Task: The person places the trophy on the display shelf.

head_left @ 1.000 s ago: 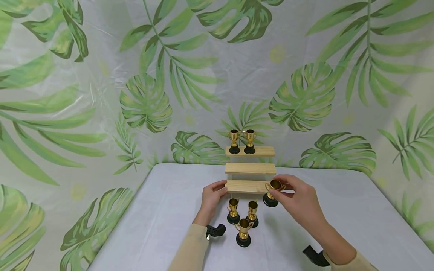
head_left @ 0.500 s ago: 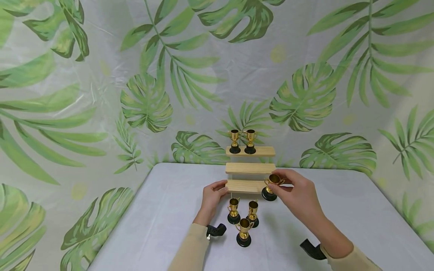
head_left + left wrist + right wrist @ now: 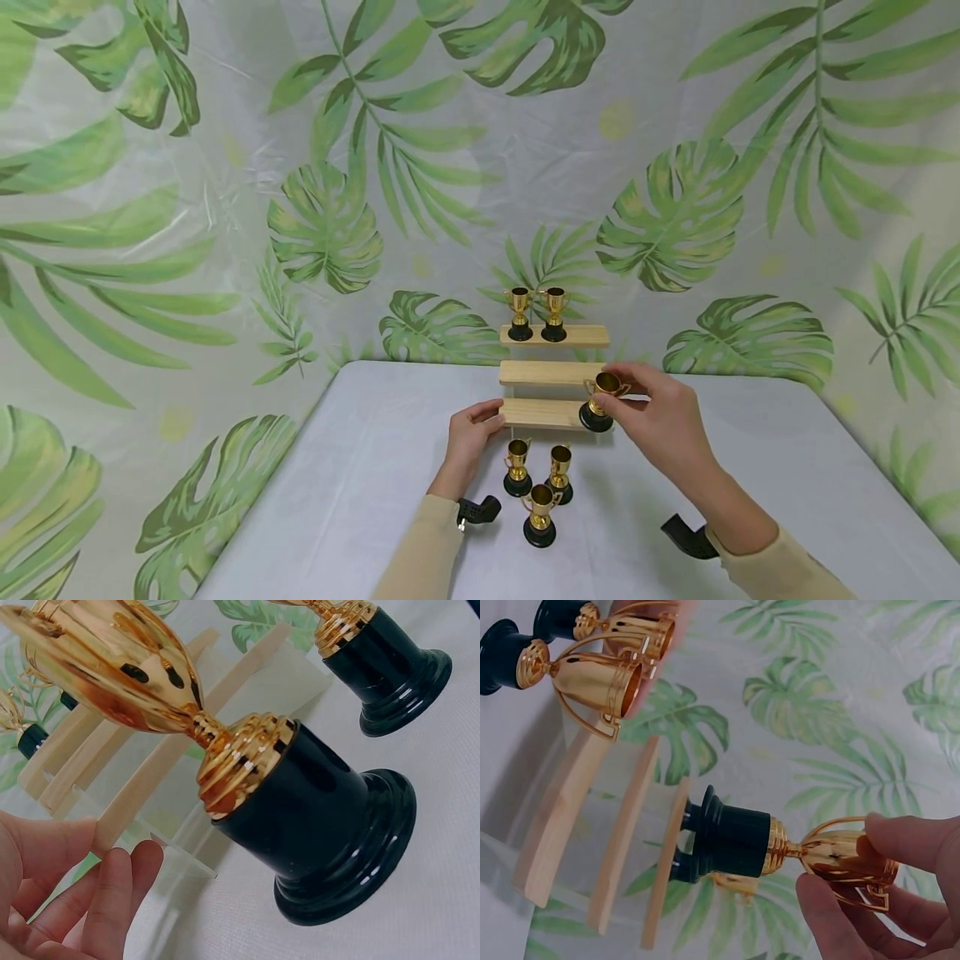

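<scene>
My right hand [image 3: 663,417] holds a small gold trophy cup [image 3: 597,417] with a black base, thumb and fingers around the cup part. In the head view the trophy overlaps the right end of the lowest board of a three-tier wooden display stand [image 3: 540,412]; its base looks raised, not resting. At the left end of that same board, my left hand [image 3: 467,440] pinches the wood between thumb [image 3: 56,844] and fingers. Two like trophies [image 3: 554,315] stand upright on the top board. The middle board [image 3: 547,372] shows bare wood.
Three more gold trophies [image 3: 539,517] stand upright on the white tablecloth [image 3: 337,500], just in front of the stand and between my forearms. Behind the table hangs a leaf-patterned curtain [image 3: 525,167]. Clear side panels [image 3: 187,855] carry the boards.
My right hand has lifted the trophy and carried it farther from me, toward the stand's right end. My left hand stays on the lowest board.
</scene>
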`<action>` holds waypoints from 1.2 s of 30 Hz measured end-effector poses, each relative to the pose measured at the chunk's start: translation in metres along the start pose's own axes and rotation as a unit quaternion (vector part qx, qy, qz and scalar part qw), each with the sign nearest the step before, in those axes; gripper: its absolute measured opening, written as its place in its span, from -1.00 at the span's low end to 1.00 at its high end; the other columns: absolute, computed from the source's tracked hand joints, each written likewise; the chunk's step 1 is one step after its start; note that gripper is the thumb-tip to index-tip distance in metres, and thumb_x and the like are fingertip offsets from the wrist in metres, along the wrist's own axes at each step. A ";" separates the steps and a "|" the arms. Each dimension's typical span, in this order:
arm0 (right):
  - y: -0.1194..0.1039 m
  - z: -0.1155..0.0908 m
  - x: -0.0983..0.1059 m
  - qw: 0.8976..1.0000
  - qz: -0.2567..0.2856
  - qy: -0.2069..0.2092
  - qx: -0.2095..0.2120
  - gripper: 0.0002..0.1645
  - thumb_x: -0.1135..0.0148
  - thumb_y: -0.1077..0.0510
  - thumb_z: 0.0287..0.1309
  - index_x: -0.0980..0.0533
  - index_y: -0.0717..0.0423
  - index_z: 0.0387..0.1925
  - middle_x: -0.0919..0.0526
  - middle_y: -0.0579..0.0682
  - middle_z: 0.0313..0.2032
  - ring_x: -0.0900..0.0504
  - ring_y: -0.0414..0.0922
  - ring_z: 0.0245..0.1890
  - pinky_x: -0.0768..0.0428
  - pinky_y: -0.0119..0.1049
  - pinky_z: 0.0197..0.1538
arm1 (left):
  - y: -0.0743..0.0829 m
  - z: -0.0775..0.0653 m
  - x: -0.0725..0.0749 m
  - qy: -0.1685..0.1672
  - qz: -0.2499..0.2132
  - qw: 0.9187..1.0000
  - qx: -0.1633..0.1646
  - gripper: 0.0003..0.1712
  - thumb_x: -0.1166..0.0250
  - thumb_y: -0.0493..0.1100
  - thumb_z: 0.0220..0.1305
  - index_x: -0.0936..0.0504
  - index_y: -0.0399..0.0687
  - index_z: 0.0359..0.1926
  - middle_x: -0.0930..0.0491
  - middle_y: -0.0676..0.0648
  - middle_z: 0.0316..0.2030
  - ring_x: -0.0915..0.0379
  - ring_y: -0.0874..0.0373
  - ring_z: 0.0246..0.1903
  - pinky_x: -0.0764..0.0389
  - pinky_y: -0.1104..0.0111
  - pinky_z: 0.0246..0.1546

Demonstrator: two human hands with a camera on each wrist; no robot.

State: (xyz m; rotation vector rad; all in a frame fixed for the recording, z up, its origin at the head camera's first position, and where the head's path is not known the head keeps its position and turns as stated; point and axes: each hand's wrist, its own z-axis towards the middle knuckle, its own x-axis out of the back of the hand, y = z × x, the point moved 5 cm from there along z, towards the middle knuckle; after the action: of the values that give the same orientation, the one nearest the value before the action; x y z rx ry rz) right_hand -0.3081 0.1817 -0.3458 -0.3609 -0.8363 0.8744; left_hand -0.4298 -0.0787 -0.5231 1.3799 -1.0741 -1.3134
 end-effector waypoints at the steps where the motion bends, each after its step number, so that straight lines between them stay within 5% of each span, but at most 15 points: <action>1: 0.001 0.001 0.000 1.000 -0.001 0.001 0.000 -0.58 -0.56 0.17 0.06 -0.65 0.03 -0.01 -0.69 -0.13 -0.19 -0.70 -0.17 -0.20 -0.66 -0.54 -0.22 | 0.000 0.000 0.000 -0.001 0.000 1.000 -0.001 -0.62 -0.38 -0.42 0.25 -0.69 -0.28 0.10 -0.65 -0.29 0.04 -0.67 0.05 -0.09 -0.66 0.12 0.03; 11: 0.007 0.015 0.004 1.000 -0.026 0.008 0.006 -0.61 -0.54 0.15 0.09 -0.65 0.03 -0.02 -0.69 -0.11 -0.20 -0.70 -0.15 -0.23 -0.67 -0.52 -0.22 | 0.000 0.000 0.001 -0.003 0.003 1.000 -0.001 -0.62 -0.37 -0.42 0.25 -0.67 -0.31 0.11 -0.64 -0.30 0.06 -0.67 0.03 -0.09 -0.64 0.06 0.05; 36: 0.022 0.047 0.005 0.999 -0.040 -0.001 0.000 -0.61 -0.47 0.05 0.20 -0.65 0.06 0.04 -0.71 0.02 -0.13 -0.71 0.01 -0.17 -0.74 -0.06 -0.17 | -0.003 0.003 0.001 0.001 0.001 1.000 0.002 -0.63 -0.37 -0.43 0.24 -0.70 -0.28 0.08 -0.66 -0.29 0.02 -0.68 0.05 -0.11 -0.70 0.23 -0.06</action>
State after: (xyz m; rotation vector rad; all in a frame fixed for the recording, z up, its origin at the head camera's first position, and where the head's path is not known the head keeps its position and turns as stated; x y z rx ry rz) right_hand -0.3538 0.1966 -0.3261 -0.3246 -0.8483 0.8000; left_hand -0.4324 -0.0792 -0.5262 1.3826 -1.0779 -1.3077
